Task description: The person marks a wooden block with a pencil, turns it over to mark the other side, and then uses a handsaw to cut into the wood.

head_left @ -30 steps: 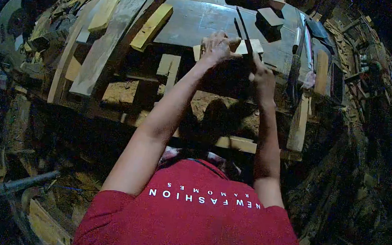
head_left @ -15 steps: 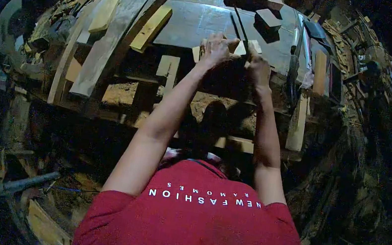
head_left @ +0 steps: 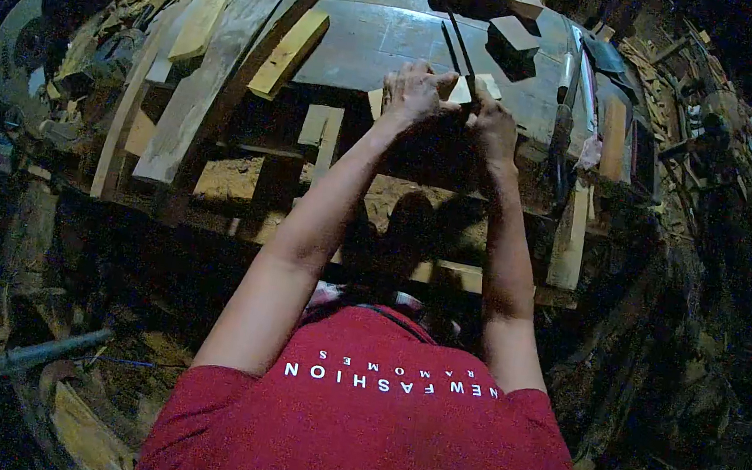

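My left hand (head_left: 412, 94) is closed over a pale wood block (head_left: 461, 90) at the near edge of the metal-topped bench, its fingers bent and pressing on the block. Pale ends of wood show on both sides of the hand. My right hand (head_left: 492, 132) is closed at the block's right part, around the near end of a thin, dark, straight tool (head_left: 459, 40). The tool runs away from me across the wood, with a dark line, perhaps its shadow, beside it. Its kind and its grip end are hidden by my fingers.
Long boards (head_left: 226, 70) and a yellowish block (head_left: 288, 54) lie to the left on the bench (head_left: 356, 35). A dark wood piece (head_left: 486, 0) and a small pale block (head_left: 515, 35) sit at the back. Long items (head_left: 568, 99) line the right side. Scrap wood surrounds the bench.
My right hand has shifted slightly toward me and to the left, and the dark tool has moved slightly with it. My left hand stays on the block.
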Motion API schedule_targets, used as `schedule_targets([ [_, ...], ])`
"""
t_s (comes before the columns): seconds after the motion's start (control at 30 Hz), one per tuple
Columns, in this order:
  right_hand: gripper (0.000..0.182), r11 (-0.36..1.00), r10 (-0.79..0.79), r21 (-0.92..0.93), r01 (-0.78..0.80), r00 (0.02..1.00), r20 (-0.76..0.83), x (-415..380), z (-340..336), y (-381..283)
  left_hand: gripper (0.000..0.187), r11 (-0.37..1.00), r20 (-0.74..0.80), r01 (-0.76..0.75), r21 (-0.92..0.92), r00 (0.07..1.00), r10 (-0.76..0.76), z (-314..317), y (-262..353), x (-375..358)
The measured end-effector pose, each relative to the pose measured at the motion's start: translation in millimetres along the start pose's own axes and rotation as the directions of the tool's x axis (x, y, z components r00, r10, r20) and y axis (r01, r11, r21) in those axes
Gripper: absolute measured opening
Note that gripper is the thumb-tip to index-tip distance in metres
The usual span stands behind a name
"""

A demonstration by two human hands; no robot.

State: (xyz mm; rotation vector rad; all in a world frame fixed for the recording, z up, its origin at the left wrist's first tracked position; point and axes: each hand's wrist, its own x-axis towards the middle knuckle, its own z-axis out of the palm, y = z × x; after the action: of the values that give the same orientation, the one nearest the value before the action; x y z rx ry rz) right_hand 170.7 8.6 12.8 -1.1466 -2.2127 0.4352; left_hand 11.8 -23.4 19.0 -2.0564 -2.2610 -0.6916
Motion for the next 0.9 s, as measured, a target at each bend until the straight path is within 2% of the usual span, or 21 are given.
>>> schedule_targets([
  [0.07,0.059,0.986,0.014,-0.166,-0.012,1.0,0.016,-5.7,5.4,4.7,0.047,0.999,0.029,0.023,-0.041,0.999,-0.021,3.5,-0.8,-1.3],
  [0.17,0.059,0.991,0.093,-0.094,-0.09,0.995,0.031,-44.5,-26.4,-25.7,0.048,0.998,-0.013,0.025,-0.057,1.0,-0.025,10.3,-3.3,0.0],
  [0.2,0.059,0.991,0.095,-0.098,-0.091,0.995,0.036,-56.6,-33.7,-31.9,0.051,1.0,-0.041,-0.006,-0.012,0.999,0.006,16.6,-7.5,4.0],
  [0.27,0.059,0.974,0.226,-0.044,-0.223,0.97,0.088,-74.8,-44.2,-37.9,0.053,0.999,-0.061,-0.033,0.026,0.998,0.035,22.2,-12.2,7.2],
  [0.3,0.059,0.975,0.212,0.045,-0.216,0.974,0.08,-76.5,-40.7,-29.7,0.054,0.998,-0.079,-0.068,-0.004,0.995,0.067,21.2,-14.5,6.5],
  [0.33,0.059,0.975,0.215,0.044,-0.219,0.973,0.081,-71.7,-33.7,-21.1,0.054,0.994,-0.102,-0.105,-0.03,0.99,0.102,18.6,-14.8,6.3],
  [0.37,0.058,0.993,0.115,-0.006,-0.115,0.993,0.023,-60.9,-25.5,-11.8,0.052,0.992,-0.057,-0.067,-0.107,0.997,0.061,16.6,-12.1,5.6],
  [0.4,0.056,0.998,0.009,-0.062,-0.011,0.999,-0.032,-49.6,-19.5,-5.9,0.052,0.992,-0.06,-0.069,-0.104,0.996,0.063,24.6,-15.2,6.7],
  [0.43,0.053,0.989,-0.009,-0.146,0.003,0.999,-0.039,-36.8,-16.6,-5.3,0.052,0.987,-0.075,-0.099,-0.13,0.993,0.09,35.2,-20.9,10.9],
  [0.47,0.053,0.989,-0.02,-0.145,0.014,0.999,-0.044,-20.9,-13.3,-5.3,0.053,0.98,-0.093,-0.127,-0.155,0.989,0.113,45.1,-27.4,16.4],
  [0.53,0.051,0.991,0.064,-0.12,-0.059,0.998,0.031,5.8,-4.7,-6.4,0.054,0.991,-0.058,-0.079,-0.105,0.996,0.073,25.5,-15.2,7.4],
  [0.6,0.05,0.985,0.021,-0.168,-0.024,1.0,-0.017,12.3,12.8,6.9,0.056,0.998,-0.019,-0.033,-0.057,0.999,0.032,13.2,-9.3,5.1],
  [0.7,0.058,0.996,-0.036,-0.086,0.029,0.997,-0.073,-6.4,8.9,12.0,0.057,0.999,0.003,-0.015,-0.047,1.0,0.015,8.8,-5.1,5.0],
  [0.77,0.054,0.998,0.069,0.004,-0.069,0.998,0.011,-39.2,-10.3,-2.2,0.05,0.999,0.013,-0.047,-0.027,0.999,0.047,0.2,-3.7,2.1],
  [0.8,0.054,0.998,0.069,0.001,-0.069,0.997,0.015,-52.2,-20.6,-13.6,0.05,0.999,0.015,-0.044,-0.031,0.999,0.044,1.0,-4.4,1.6],
  [0.87,0.059,0.972,0.233,-0.045,-0.231,0.971,0.057,-67.8,-36.7,-32.8,0.05,0.998,-0.019,-0.056,-0.015,0.998,0.056,3.0,-5.5,3.0],
  [0.9,0.058,0.986,0.161,-0.052,-0.159,0.986,0.041,-69.7,-38.5,-32.2,0.05,0.998,-0.017,-0.053,-0.017,0.998,0.053,4.1,-5.3,2.6],
])
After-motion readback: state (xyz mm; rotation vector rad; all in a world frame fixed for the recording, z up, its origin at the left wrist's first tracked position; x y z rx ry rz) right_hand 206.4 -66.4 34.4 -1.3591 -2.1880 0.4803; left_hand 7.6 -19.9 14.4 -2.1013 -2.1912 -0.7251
